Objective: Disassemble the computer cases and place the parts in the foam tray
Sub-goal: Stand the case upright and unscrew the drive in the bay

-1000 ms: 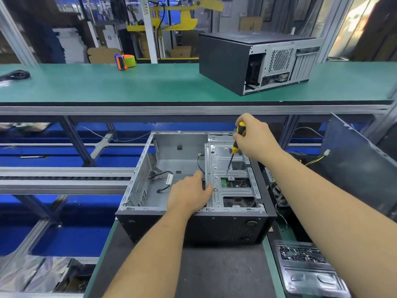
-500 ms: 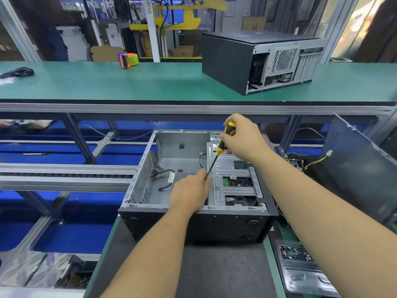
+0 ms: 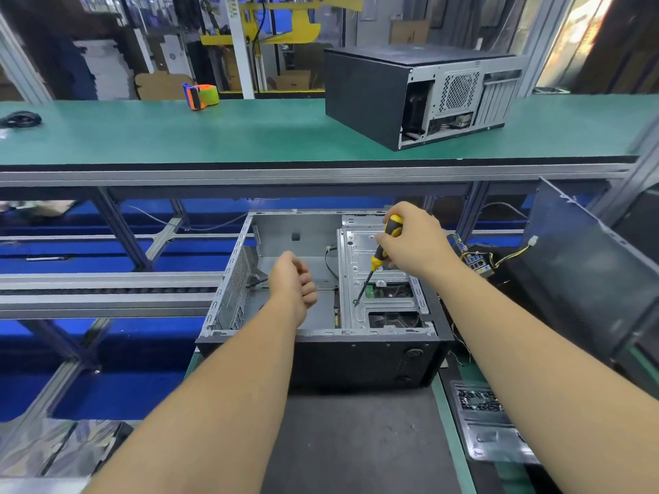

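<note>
An open black computer case [image 3: 321, 347] lies on its side on the dark mat in front of me. Its silver drive cage [image 3: 360, 251] fills the right half. My right hand [image 3: 417, 240] grips a yellow and black screwdriver [image 3: 389, 237], and the tip slants down-left to just above the cage's front part. My left hand [image 3: 292, 283] hovers over the empty left bay with its fingers curled in; nothing shows between them. A second, closed case [image 3: 367, 90] stands on the green upper shelf.
A dark side panel [image 3: 585, 265] leans at the right, with loose cables and connectors [image 3: 478, 258] beside the case. A plastic tray [image 3: 488, 422] holding small dark parts lies at the lower right. An orange and green tape dispenser [image 3: 200, 96] sits on the upper shelf [image 3: 178, 137]. Roller conveyor rails [image 3: 107, 279] run at the left.
My left hand has lifted off the drive cage edge and curled its fingers. My right hand moved the screwdriver from the cage's middle toward its left front, tilting it.
</note>
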`<state>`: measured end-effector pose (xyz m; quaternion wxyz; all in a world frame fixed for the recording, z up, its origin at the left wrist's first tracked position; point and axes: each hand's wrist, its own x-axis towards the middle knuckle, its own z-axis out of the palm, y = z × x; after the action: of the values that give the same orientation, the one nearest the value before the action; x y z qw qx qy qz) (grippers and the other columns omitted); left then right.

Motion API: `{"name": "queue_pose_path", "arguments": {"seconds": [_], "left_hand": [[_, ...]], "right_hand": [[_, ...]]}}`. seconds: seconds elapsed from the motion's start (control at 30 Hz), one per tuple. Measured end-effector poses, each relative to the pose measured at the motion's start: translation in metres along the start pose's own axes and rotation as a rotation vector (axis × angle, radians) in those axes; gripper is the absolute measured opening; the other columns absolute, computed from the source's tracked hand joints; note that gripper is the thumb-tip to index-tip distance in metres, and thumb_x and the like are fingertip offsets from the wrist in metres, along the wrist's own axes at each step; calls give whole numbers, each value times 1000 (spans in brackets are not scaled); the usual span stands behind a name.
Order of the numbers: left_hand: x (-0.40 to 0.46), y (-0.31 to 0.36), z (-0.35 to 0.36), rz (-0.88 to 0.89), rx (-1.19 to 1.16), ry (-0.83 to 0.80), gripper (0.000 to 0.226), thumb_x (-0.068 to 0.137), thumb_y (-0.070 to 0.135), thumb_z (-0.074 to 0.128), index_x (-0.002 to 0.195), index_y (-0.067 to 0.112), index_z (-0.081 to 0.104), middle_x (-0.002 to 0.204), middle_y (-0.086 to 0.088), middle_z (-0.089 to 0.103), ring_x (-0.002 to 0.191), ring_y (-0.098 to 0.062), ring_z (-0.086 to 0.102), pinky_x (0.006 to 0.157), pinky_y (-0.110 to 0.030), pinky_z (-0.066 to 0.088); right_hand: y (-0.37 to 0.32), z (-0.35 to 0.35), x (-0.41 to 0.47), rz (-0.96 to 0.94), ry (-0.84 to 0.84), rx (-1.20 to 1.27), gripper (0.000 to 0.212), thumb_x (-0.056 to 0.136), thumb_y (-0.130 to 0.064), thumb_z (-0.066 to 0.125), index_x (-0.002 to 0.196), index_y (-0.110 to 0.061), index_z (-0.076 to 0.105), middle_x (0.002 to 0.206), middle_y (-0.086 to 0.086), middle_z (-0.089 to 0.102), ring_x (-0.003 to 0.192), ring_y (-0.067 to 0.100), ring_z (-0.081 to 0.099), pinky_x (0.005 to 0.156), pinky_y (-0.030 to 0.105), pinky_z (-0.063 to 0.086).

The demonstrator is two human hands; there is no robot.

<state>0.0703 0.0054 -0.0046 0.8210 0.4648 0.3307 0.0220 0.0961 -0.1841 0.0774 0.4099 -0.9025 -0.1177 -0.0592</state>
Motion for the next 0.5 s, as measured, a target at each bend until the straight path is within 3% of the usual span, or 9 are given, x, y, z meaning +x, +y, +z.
{"name": "queue_pose_path", "arguments": {"seconds": [0.17, 0.33, 0.4, 0.47, 0.5], "left_hand": [[2, -7, 8, -81, -23, 11, 24, 88, 7, 30, 68, 17, 37, 59, 4, 23, 35, -11, 13, 36, -16, 10], [7, -8, 4, -111, 132, 91, 32, 93, 4, 22, 70, 12, 43, 58, 1, 28, 30, -12, 17, 36, -11, 12], [12, -8, 1, -9, 335, 111, 30, 96, 2, 32, 75, 11, 50, 60, -1, 41, 40, -16, 33, 39, -16, 26], [13, -13, -4, 136, 610, 166, 24, 97, -2, 44, 89, 6, 65, 81, -9, 58, 69, -26, 56, 61, -27, 46], [14, -19, -7, 214, 735, 170, 23, 96, -1, 45, 89, 6, 66, 88, -12, 62, 81, -31, 58, 69, -31, 46]], "right_hand": [[-1, 1, -4, 0, -69, -94, 13, 93, -15, 64, 102, -16, 54, 91, 5, 63, 82, 30, 68, 74, 47, 59], [2, 1, -7, 20, -117, -115, 12, 93, -15, 63, 101, -15, 55, 93, 5, 61, 78, 29, 68, 72, 46, 60], [5, 1, -8, 21, -120, -112, 12, 93, -16, 63, 101, -16, 55, 96, 7, 62, 79, 30, 68, 71, 44, 60], [6, 1, -9, 20, -121, -109, 12, 93, -17, 64, 102, -16, 55, 97, 7, 61, 81, 30, 67, 74, 46, 60], [6, 1, -9, 25, -122, -103, 13, 93, -17, 64, 102, -16, 55, 97, 6, 61, 82, 30, 67, 75, 47, 60]]}}
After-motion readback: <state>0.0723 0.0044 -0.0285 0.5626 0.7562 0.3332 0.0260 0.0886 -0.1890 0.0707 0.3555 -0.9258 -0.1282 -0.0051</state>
